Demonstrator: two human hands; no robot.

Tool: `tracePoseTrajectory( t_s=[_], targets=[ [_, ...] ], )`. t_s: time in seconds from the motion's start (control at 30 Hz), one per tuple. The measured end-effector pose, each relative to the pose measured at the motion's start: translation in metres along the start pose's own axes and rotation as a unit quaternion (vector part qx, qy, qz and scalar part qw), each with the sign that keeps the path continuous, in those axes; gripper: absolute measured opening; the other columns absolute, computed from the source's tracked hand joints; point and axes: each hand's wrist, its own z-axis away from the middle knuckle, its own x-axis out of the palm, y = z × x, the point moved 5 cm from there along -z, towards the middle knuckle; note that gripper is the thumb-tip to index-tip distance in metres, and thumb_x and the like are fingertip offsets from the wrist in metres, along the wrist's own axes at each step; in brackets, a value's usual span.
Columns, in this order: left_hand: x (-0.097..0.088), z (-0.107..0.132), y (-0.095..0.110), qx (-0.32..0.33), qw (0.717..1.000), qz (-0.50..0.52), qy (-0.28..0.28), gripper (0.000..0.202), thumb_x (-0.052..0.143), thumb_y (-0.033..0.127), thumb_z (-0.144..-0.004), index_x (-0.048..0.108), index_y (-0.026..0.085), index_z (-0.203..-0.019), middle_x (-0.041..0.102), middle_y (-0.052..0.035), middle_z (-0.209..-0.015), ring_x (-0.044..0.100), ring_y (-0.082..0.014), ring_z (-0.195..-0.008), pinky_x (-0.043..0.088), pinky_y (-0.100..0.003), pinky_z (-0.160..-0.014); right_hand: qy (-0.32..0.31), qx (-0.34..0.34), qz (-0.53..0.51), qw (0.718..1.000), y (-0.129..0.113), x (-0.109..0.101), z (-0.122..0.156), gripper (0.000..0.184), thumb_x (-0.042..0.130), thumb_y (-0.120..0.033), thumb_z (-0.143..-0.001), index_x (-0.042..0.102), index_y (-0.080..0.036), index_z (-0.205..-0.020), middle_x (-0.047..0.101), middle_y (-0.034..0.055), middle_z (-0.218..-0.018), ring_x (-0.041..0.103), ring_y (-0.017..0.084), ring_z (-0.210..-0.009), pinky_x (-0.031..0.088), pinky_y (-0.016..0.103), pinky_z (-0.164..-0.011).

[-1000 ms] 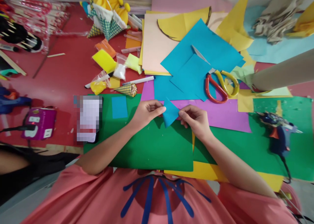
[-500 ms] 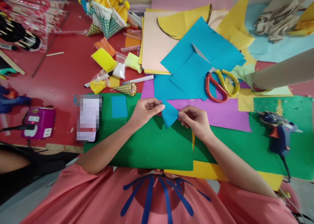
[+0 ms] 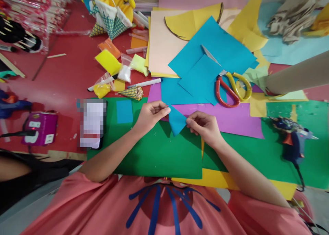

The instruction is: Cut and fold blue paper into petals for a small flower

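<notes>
A small blue paper piece [image 3: 177, 120], folded to a point, hangs just above the green sheet [image 3: 159, 152]. My left hand [image 3: 150, 115] pinches its left corner with thumb and fingers closed. My right hand [image 3: 204, 126] pinches its right edge, fingers curled. Both hands hover over the green sheet, near its border with the purple sheet [image 3: 231, 120].
Red-and-yellow scissors [image 3: 232, 87] lie on blue sheets [image 3: 213, 56] beyond my hands. A blue glue gun [image 3: 293, 140] rests at right. A small blue square [image 3: 124, 111] and a blurred card [image 3: 93, 123] sit left. Another person's arm [image 3: 295, 75] reaches in from the right; a power strip [image 3: 39, 129] lies far left.
The blue piece and both hands have shifted slightly left and turned a little; the grip is unchanged.
</notes>
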Motion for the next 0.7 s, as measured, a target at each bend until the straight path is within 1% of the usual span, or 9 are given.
tracePoseTrajectory(
  t_s=[0.17, 0.3, 0.53, 0.7],
  targets=[
    [-0.0016, 0.0001, -0.0012, 0.015, 1.0, 0.001, 0.011, 0.018, 0.07, 0.029, -0.07, 0.06, 0.016, -0.062, 0.056, 0.0037, -0.057, 0.051, -0.0058, -0.051, 0.043, -0.017, -0.049, -0.007, -0.008, 0.004, 1.0, -0.0016, 0.0003, 0.0003, 0.02, 0.065, -0.034, -0.079, 0.059, -0.016, -0.071, 0.057, -0.0026, -0.06, 0.049, 0.005, -0.044, 0.038, 0.018, -0.038],
    [-0.0025, -0.0012, -0.0011, 0.011, 1.0, -0.006, 0.008, 0.017, 0.07, 0.03, -0.07, 0.062, 0.016, -0.066, 0.059, 0.0026, -0.06, 0.053, -0.0068, -0.053, 0.044, -0.017, -0.051, -0.012, -0.01, 0.003, 1.0, -0.0025, 0.001, 0.0008, 0.02, 0.065, -0.034, -0.079, 0.059, -0.016, -0.071, 0.057, -0.0029, -0.059, 0.048, 0.005, -0.043, 0.038, 0.017, -0.038],
    [-0.0066, -0.0012, -0.0041, 0.023, 0.999, -0.016, 0.028, 0.017, 0.071, 0.03, -0.07, 0.062, 0.016, -0.065, 0.06, 0.0025, -0.06, 0.055, -0.0075, -0.055, 0.045, -0.018, -0.053, -0.016, -0.009, 0.002, 1.0, -0.0019, 0.0015, 0.0006, 0.02, 0.065, -0.034, -0.079, 0.059, -0.016, -0.072, 0.057, -0.0026, -0.059, 0.049, 0.005, -0.044, 0.038, 0.017, -0.038],
    [-0.0058, -0.0025, -0.0053, 0.014, 1.0, 0.002, 0.012, 0.015, 0.071, 0.03, -0.07, 0.063, 0.017, -0.07, 0.062, 0.0024, -0.06, 0.057, -0.0079, -0.053, 0.047, -0.018, -0.051, -0.021, -0.006, 0.006, 1.0, -0.0021, 0.002, 0.0006, 0.021, 0.066, -0.033, -0.079, 0.058, -0.016, -0.071, 0.056, -0.0029, -0.059, 0.048, 0.004, -0.044, 0.038, 0.017, -0.038]
  ],
)
